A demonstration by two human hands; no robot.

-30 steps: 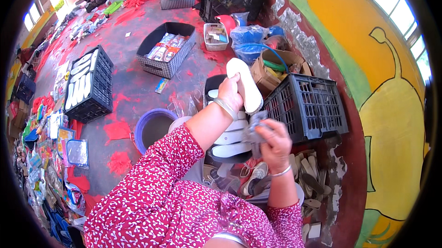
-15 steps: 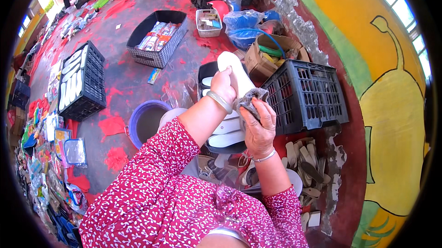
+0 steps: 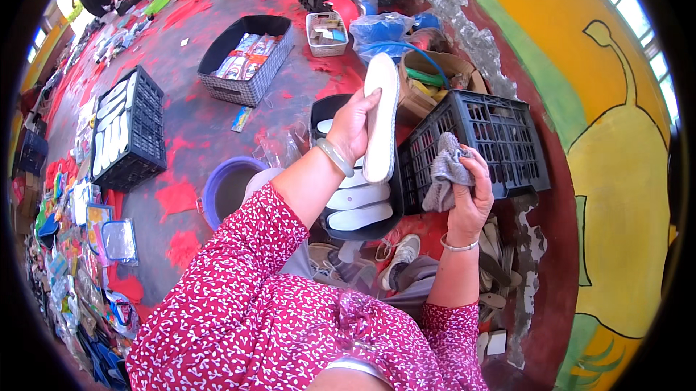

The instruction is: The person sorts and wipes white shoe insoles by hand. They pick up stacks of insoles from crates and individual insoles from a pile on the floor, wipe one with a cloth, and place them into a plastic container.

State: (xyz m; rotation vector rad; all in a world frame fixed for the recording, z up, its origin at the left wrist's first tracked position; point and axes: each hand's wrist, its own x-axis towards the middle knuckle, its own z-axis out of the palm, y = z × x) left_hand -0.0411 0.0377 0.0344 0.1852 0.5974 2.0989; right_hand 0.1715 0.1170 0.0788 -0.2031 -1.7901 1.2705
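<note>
My left hand (image 3: pixel 351 128) grips a long white shoe sole (image 3: pixel 382 112) by its left edge, holding it upright with its flat face toward me. In my right hand (image 3: pixel 471 202) a crumpled grey rag (image 3: pixel 444 173) is pinched, apart from the sole and in front of the dark crate. Below the sole stands a dark open bin (image 3: pixel 377 231) with several white soles (image 3: pixel 358 198) lying in it side by side; my left hand and the held sole hide part of it.
A purple bucket (image 3: pixel 210 195) stands left of the bin. A black crate (image 3: pixel 500 141) stands at right, beside a cardboard box (image 3: pixel 420 101). Another crate (image 3: pixel 145 148) holds white soles at left. Loose soles (image 3: pixel 496 253) lie by the painted wall (image 3: pixel 616 210).
My right hand has drawn the rag off the sole, moving right and slightly down. The sole has turned more upright in my left hand, showing its whole length.
</note>
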